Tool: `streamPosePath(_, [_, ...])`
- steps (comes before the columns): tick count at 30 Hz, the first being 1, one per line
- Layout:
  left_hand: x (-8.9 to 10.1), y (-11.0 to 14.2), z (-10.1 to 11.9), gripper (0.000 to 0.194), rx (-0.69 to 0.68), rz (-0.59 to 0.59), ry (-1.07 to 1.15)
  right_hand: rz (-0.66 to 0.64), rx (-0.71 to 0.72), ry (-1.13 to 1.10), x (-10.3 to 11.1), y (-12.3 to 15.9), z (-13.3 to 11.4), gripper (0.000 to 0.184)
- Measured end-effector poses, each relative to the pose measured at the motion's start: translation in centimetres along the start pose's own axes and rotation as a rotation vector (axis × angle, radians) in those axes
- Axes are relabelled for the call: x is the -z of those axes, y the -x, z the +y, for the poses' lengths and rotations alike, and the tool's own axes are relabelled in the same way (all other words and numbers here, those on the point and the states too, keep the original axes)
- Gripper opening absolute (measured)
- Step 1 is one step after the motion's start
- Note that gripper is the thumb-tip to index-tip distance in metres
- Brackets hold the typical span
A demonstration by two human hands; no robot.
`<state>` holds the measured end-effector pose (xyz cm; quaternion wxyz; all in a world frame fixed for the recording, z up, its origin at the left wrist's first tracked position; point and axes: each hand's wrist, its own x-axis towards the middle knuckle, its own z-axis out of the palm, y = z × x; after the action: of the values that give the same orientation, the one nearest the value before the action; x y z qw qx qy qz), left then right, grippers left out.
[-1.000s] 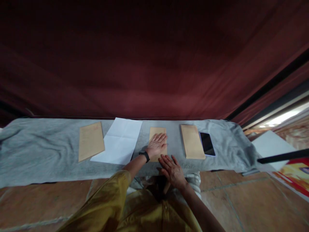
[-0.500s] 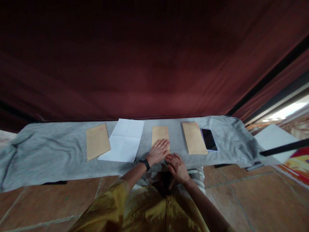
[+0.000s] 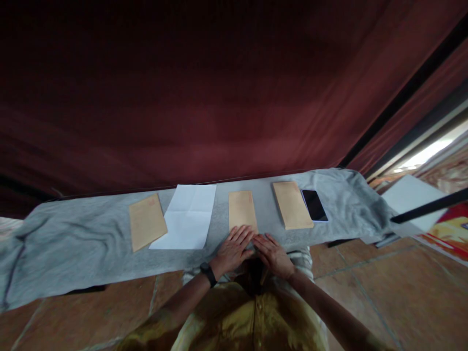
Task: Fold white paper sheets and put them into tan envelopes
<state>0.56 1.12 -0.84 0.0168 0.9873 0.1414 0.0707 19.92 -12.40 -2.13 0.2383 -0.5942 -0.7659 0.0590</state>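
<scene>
A brown envelope (image 3: 243, 208) lies flat on the grey cloth right in front of me. My left hand (image 3: 233, 249), with a dark watch on its wrist, rests its outstretched fingers on the envelope's near end. Beside it, my right hand (image 3: 273, 256) lies with fingers extended, its fingertips at the near right corner of the same envelope. Both hands are open, palms down, and neither grasps anything. The envelope's near edge is covered by my fingers.
Left of the envelope are a creased white sheet (image 3: 190, 214) and another brown envelope (image 3: 147, 222). To the right lie a stack of brown envelopes (image 3: 292, 204) and a phone (image 3: 315, 205). Grey cloth (image 3: 91, 234) covers the narrow table; a dark red curtain (image 3: 219, 122) hangs behind.
My left hand has slid back towards me, from the envelope's middle to its near end, uncovering more of it. My right hand has barely moved. The view has tilted slightly.
</scene>
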Motion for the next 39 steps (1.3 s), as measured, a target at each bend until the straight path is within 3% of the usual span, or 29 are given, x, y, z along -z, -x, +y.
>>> streamPosePath(5, [0.6, 0.4, 0.4, 0.061, -0.003, -0.025, -0.014, -0.167, 0.103, -0.006, 3.7, 1.4, 1.1, 0.048])
streamPosePath(11, [0.7, 0.3, 0.4, 0.063, 0.015, -0.051, 0.014, -0.191, 0.092, -0.034, 10.9, 1.1, 3.0, 0.044])
streamPosePath(14, [0.7, 0.3, 0.5, 0.062, 0.015, -0.068, 0.014, -0.179, 0.058, -0.031, 12.3, -0.2, 3.8, 0.044])
streamPosePath(17, [0.4, 0.4, 0.5, 0.063, 0.019, -0.07, 0.001, -0.07, 0.01, -0.007, 10.2, -2.1, 3.2, 0.044])
streamPosePath(21, [-0.1, 0.7, 0.5, 0.068, 0.016, -0.063, 0.003, -0.021, 0.003, 0.023, 4.0, -3.7, 0.2, 0.05])
streamPosePath(25, [0.0, 1.3, 0.7, 0.071, 0.012, -0.059, 0.02, 0.04, -0.038, 0.068, -0.8, -2.8, -2.6, 0.062])
streamPosePath(31, [0.0, 2.8, 1.0, 0.069, 0.056, -0.035, -0.015, 0.085, -0.097, 0.141, -1.8, -0.4, -3.3, 0.068])
streamPosePath(39, [-0.4, 4.8, 1.2, 0.056, 0.29, 0.06, -0.029, 0.145, -0.19, 0.108, -2.5, -0.5, -3.9, 0.057])
